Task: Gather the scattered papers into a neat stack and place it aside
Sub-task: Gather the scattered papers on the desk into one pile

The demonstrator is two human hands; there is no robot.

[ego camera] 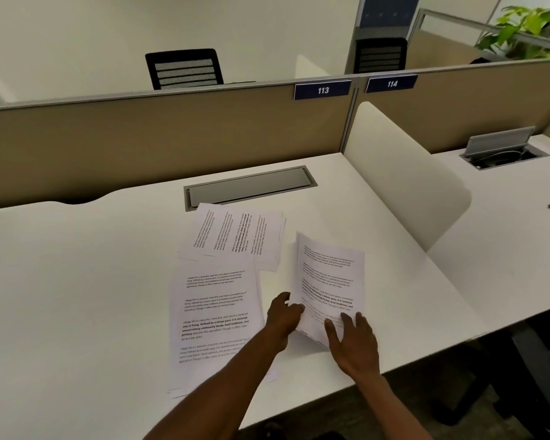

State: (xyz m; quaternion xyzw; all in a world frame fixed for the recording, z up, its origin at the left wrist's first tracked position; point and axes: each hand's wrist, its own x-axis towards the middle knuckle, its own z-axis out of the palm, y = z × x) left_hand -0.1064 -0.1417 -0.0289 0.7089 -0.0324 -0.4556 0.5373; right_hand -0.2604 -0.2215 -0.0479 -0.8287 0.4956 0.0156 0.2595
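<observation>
left hand (283, 315) pinches the bundle's (331, 281) edge, right hand (353, 341) lies flat-fingered on its near end, and the loose sheets (216, 312) lie just to the left, lengthwise away, nearer the left hand.

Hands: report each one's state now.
Left hand: grips the lifted paper sheaf by its edge.
Right hand: open, fingers flat against that sheaf.

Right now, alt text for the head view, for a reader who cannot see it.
Two hands hold a curled bundle of printed papers above a white desk: the left hand grips its left edge, the right hand rests straight fingers on its lower part. More printed sheets lie overlapped to its left and behind it, near a tan partition.
</observation>
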